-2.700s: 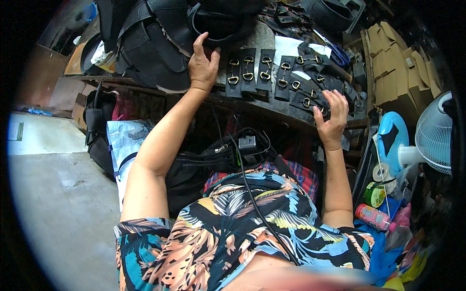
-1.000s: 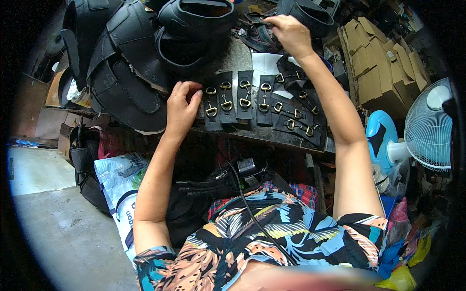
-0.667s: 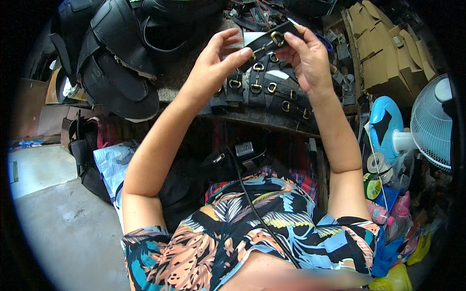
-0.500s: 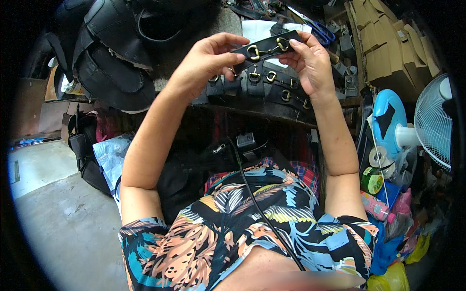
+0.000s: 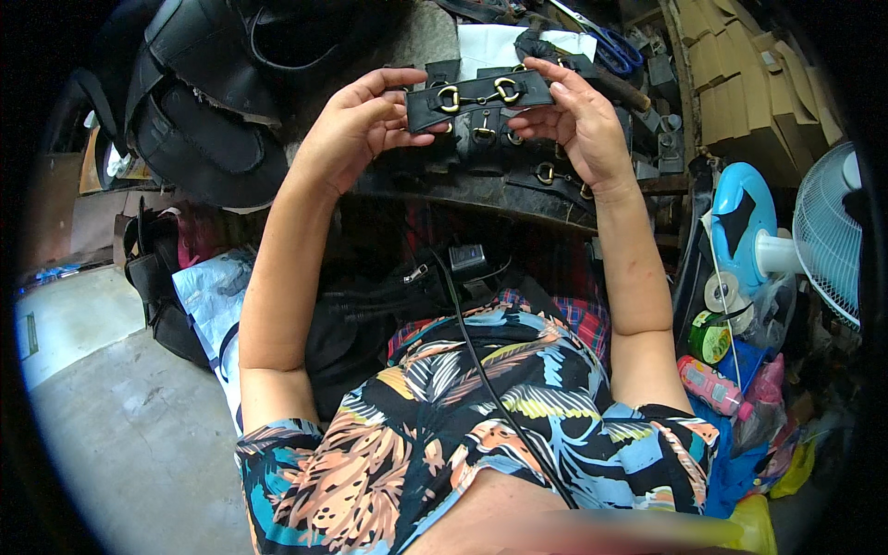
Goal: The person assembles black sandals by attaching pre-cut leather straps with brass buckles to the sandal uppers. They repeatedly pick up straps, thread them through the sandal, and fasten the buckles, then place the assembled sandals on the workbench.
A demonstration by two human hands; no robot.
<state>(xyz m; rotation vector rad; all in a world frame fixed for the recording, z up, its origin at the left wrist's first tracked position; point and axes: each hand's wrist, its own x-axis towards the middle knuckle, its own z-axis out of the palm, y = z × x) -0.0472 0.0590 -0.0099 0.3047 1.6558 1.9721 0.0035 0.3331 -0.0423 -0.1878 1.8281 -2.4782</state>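
A black strap with a gold-coloured horsebit buckle (image 5: 476,100) is held up level between my two hands over the workbench. My left hand (image 5: 356,129) grips its left end, thumb and fingers at the edge. My right hand (image 5: 583,120) has the other end, index finger along the upper corner and the other fingers curled below. More black straps with the same gold hardware (image 5: 546,176) lie on the bench just under and behind it, partly hidden by the held strap and my hands.
Large black shoe uppers or sandals (image 5: 208,139) crowd the bench's left. Blue-handled scissors (image 5: 615,46) and white paper (image 5: 476,46) lie at the back. Right are stacked cardboard pieces (image 5: 740,83), a fan (image 5: 828,231), tape rolls, a pink bottle (image 5: 712,384) and plastic bags.
The held strap has moved left and turned from slanted to nearly level. Both hands have opened a little and shifted toward its ends; the view has shifted slightly.
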